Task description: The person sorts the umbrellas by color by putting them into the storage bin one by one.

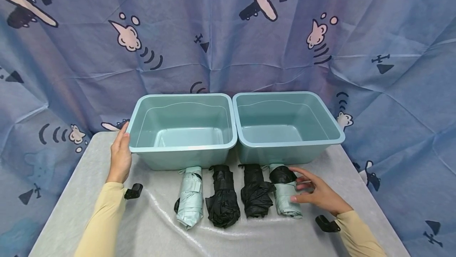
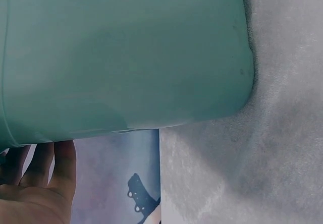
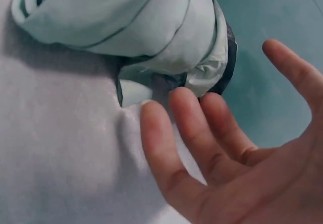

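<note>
My left hand (image 1: 121,157) is at the left end of the left green plastic bin (image 1: 181,158), fingers extended along its outer wall just under the rim. In the left wrist view, the fingers (image 2: 64,166) lie against that wall. My right hand (image 1: 317,191), fingers spread, is at the right side of a rolled pale-green folding umbrella (image 1: 286,199) with a black band. The right wrist view shows the fingertips (image 3: 184,100) right by its loose fabric flap, not curled round it.
Left of that umbrella lie two black folded umbrellas (image 1: 257,193) (image 1: 223,201) and another pale-green umbrella (image 1: 190,199), in a row before the bins. A second green bin (image 1: 285,152) adjoins the left one. A patterned blue curtain (image 1: 221,31) hangs behind the grey-covered table (image 1: 153,233).
</note>
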Demonstrator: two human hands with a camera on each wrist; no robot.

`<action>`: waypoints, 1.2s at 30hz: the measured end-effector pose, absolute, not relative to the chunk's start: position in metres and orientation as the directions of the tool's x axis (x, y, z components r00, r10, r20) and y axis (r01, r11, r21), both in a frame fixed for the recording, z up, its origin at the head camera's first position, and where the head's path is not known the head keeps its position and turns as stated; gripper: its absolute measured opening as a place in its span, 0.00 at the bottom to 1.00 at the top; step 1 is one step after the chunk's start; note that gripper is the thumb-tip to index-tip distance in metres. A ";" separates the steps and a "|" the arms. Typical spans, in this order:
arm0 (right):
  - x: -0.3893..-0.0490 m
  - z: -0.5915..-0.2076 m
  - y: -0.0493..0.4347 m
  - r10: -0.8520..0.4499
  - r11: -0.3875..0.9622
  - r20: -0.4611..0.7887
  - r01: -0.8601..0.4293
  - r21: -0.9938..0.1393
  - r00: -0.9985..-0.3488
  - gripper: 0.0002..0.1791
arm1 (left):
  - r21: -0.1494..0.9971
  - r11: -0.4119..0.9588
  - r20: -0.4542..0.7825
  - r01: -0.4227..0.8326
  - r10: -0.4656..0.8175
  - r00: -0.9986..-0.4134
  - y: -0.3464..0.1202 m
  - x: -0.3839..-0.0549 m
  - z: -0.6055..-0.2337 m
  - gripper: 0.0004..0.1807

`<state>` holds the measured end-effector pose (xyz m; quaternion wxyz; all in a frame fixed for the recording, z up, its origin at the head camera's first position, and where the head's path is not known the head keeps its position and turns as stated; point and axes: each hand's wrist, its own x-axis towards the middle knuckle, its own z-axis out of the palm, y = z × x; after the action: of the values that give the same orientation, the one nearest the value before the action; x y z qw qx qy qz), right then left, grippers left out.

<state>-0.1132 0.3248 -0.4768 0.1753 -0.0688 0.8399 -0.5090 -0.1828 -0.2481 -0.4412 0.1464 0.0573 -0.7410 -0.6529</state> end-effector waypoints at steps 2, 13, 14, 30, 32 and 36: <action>-0.115 -0.478 0.323 -0.299 0.474 -0.235 0.069 -0.878 -0.925 0.51 | 0.984 0.144 0.143 0.106 -0.280 -0.949 -0.248 -0.183 -0.442 0.28; -0.120 -0.483 0.307 -0.304 0.499 -0.256 0.076 -0.863 -0.918 0.52 | 0.981 0.160 0.154 0.111 -0.285 -0.946 -0.247 -0.183 -0.442 0.27; -0.120 -0.484 0.307 -0.308 0.499 -0.261 0.078 -0.863 -0.915 0.52 | 0.981 0.158 0.155 0.113 -0.285 -0.946 -0.247 -0.183 -0.442 0.27; -0.122 -0.488 0.294 -0.342 0.584 -0.223 -0.021 -0.812 -0.913 0.53 | 0.976 0.146 0.198 0.163 -0.273 -0.942 -0.249 -0.183 -0.442 0.27; -0.123 -0.488 0.291 -0.341 0.603 -0.203 -0.047 -0.797 -0.918 0.53 | 0.975 0.151 0.199 0.163 -0.271 -0.942 -0.249 -0.183 -0.442 0.28; -0.123 -0.487 0.285 -0.336 0.636 -0.190 -0.074 -0.768 -0.922 0.54 | 0.977 0.143 0.194 0.161 -0.263 -0.945 -0.250 -0.183 -0.443 0.28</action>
<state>-0.1228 0.2855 -0.4874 0.1598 -0.1150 0.8902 -0.4108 -0.1828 -0.2503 -0.4434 0.1621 0.0344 -0.7383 -0.6538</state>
